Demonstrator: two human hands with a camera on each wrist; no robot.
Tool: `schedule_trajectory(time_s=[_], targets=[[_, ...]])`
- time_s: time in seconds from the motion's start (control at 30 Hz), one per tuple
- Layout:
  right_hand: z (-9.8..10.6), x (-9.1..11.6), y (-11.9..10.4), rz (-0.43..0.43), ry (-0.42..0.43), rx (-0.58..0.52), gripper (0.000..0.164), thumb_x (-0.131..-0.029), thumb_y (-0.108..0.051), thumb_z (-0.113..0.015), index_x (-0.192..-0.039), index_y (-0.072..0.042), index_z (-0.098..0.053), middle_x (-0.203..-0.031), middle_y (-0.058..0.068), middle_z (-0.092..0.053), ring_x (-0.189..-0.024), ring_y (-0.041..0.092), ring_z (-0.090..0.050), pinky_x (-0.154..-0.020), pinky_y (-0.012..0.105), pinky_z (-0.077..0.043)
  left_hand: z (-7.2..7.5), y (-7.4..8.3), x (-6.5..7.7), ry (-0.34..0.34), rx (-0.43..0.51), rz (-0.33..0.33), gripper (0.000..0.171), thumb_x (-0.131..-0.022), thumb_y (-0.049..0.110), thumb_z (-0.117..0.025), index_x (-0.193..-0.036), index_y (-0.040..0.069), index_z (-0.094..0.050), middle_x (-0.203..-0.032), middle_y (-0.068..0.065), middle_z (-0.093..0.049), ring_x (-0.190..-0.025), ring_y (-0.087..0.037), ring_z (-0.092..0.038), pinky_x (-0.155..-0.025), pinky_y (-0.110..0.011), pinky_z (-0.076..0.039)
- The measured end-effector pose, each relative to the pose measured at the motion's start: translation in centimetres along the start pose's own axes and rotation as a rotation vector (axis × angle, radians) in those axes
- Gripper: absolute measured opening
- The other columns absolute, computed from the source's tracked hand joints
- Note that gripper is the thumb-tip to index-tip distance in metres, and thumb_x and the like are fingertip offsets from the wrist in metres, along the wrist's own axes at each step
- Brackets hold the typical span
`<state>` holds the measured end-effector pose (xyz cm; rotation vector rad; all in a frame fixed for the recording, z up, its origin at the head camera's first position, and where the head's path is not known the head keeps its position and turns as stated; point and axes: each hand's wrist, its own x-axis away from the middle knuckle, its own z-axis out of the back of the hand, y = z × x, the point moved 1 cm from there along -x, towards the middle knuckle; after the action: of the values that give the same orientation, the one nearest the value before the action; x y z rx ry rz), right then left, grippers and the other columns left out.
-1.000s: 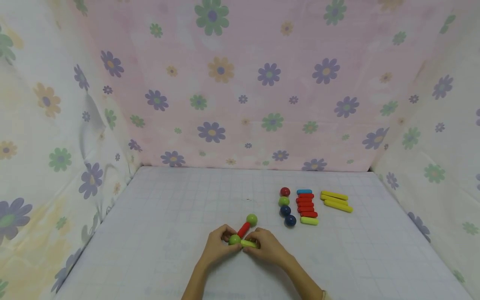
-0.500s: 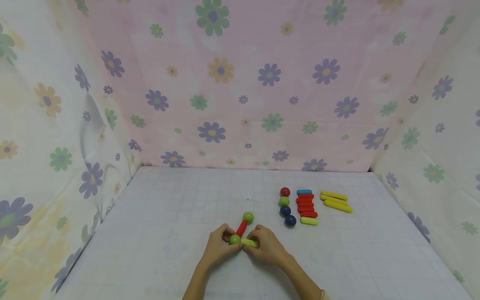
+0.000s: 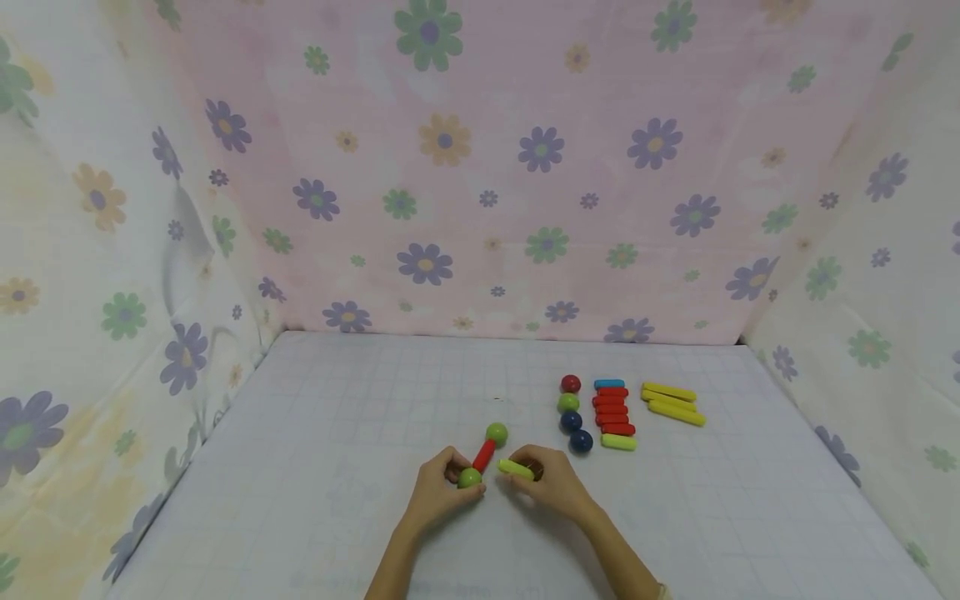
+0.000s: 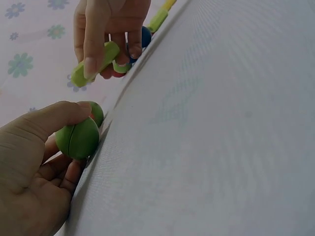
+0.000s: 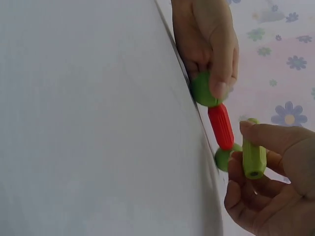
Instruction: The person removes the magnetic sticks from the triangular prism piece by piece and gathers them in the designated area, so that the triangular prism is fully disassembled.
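My left hand (image 3: pixel 441 490) grips a green ball (image 3: pixel 469 478) low over the white table. A red rod (image 3: pixel 484 456) runs from that ball to a second green ball (image 3: pixel 497 433) farther back. Between thumb and fingers my right hand (image 3: pixel 553 483) pinches a short yellow-green rod (image 3: pixel 516 469), held apart from the ball and to its right. In the right wrist view the yellow-green rod (image 5: pixel 254 157) has flat sides and a dark spot on its end. The left wrist view shows a groove across the gripped ball (image 4: pixel 78 137).
Back right, a red ball (image 3: pixel 571 383), a green ball (image 3: pixel 568 403) and two dark blue balls (image 3: pixel 576 431) form a column. Beside them lie a blue rod (image 3: pixel 609 384), several red rods (image 3: pixel 611 410), a yellow-green rod (image 3: pixel 618 442) and long yellow rods (image 3: pixel 672 403). Flowered cloth (image 3: pixel 495 167) walls surround the table.
My right hand has drawn the yellow-green rod away from the gripped ball, to the right and slightly back. The far green ball shifted a little left earlier. My left hand stays in place.
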<state>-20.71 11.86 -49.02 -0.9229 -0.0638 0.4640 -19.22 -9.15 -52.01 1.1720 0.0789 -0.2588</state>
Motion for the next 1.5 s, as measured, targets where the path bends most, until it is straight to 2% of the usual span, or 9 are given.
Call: schedule_trajectory(time_s=[0.2, 0.47, 0.63, 0.8, 1.17, 1.37, 1.5], targets=[[1.4, 0.7, 0.1, -0.019, 0.05, -0.017, 0.022, -0.082, -0.021, -0.072, -0.1, -0.007, -0.067, -0.086, -0.003, -0.063, -0.069, 0.005, -0.05, -0.061, 0.019, -0.045, 0.1, 0.2, -0.1, 0.01, 0.012, 0.012, 0.032, -0.069, 0.016, -0.081, -0.091, 0.004, -0.06, -0.082, -0.001, -0.06, -0.071, -0.008, -0.051, -0.065, -0.019, -0.044], [3.8, 1.4, 0.4, -0.063, 0.126, -0.058, 0.027, -0.082, -0.022, -0.073, -0.103, -0.007, -0.066, -0.089, 0.001, -0.064, -0.071, 0.009, -0.053, -0.064, 0.019, -0.048, 0.1, 0.1, -0.2, 0.065, 0.041, 0.052, 0.033, -0.069, 0.017, -0.082, -0.096, 0.003, -0.066, -0.085, -0.004, -0.064, -0.071, -0.01, -0.052, -0.064, -0.018, -0.043], [5.7, 2.0, 0.9, -0.075, 0.203, -0.059, 0.026, -0.082, -0.015, -0.073, -0.103, -0.003, -0.066, -0.092, 0.004, -0.066, -0.071, 0.009, -0.054, -0.063, 0.019, -0.048, 0.1, 0.0, -0.3, 0.081, 0.025, 0.067, 0.033, -0.07, 0.019, -0.081, -0.096, 0.004, -0.068, -0.086, -0.003, -0.065, -0.071, -0.01, -0.052, -0.064, -0.018, -0.044], [7.7, 2.5, 2.2, -0.062, 0.264, 0.002, 0.026, -0.08, -0.007, -0.073, -0.104, 0.0, -0.065, -0.092, 0.008, -0.066, -0.075, 0.01, -0.053, -0.063, 0.019, -0.049, 0.1, 0.0, -0.3, 0.085, 0.02, 0.07, 0.033, -0.071, 0.021, -0.081, -0.097, 0.006, -0.068, -0.085, -0.001, -0.064, -0.071, -0.009, -0.052, -0.064, -0.019, -0.045], [11.3, 4.0, 4.3, -0.166, 0.285, 0.05, 0.029, -0.082, -0.022, -0.073, -0.104, -0.004, -0.066, -0.095, 0.008, -0.067, -0.081, 0.009, -0.056, -0.07, 0.02, -0.05, 0.0, -0.1, -0.5, 0.074, 0.025, 0.067, 0.035, -0.07, 0.018, -0.082, -0.098, 0.003, -0.068, -0.087, -0.004, -0.065, -0.072, -0.011, -0.053, -0.064, -0.018, -0.044], [12.3, 4.7, 5.7, -0.21, 0.318, 0.16, 0.029, -0.083, -0.02, -0.072, -0.105, -0.002, -0.066, -0.097, 0.009, -0.066, -0.082, 0.013, -0.052, -0.069, 0.021, -0.046, 0.1, 0.1, -0.5, 0.065, 0.032, 0.069, 0.035, -0.07, 0.017, -0.081, -0.099, 0.003, -0.067, -0.088, -0.004, -0.065, -0.072, -0.011, -0.052, -0.064, -0.018, -0.043], [12.5, 5.0, 6.4, -0.274, 0.289, 0.171, 0.033, -0.083, -0.02, -0.073, -0.107, 0.0, -0.065, -0.097, 0.01, -0.064, -0.08, 0.018, -0.048, -0.064, 0.022, -0.043, 0.1, 0.1, -0.5, 0.057, 0.032, 0.071, 0.035, -0.07, 0.016, -0.081, -0.1, 0.003, -0.067, -0.089, -0.005, -0.065, -0.073, -0.012, -0.052, -0.064, -0.018, -0.043]])
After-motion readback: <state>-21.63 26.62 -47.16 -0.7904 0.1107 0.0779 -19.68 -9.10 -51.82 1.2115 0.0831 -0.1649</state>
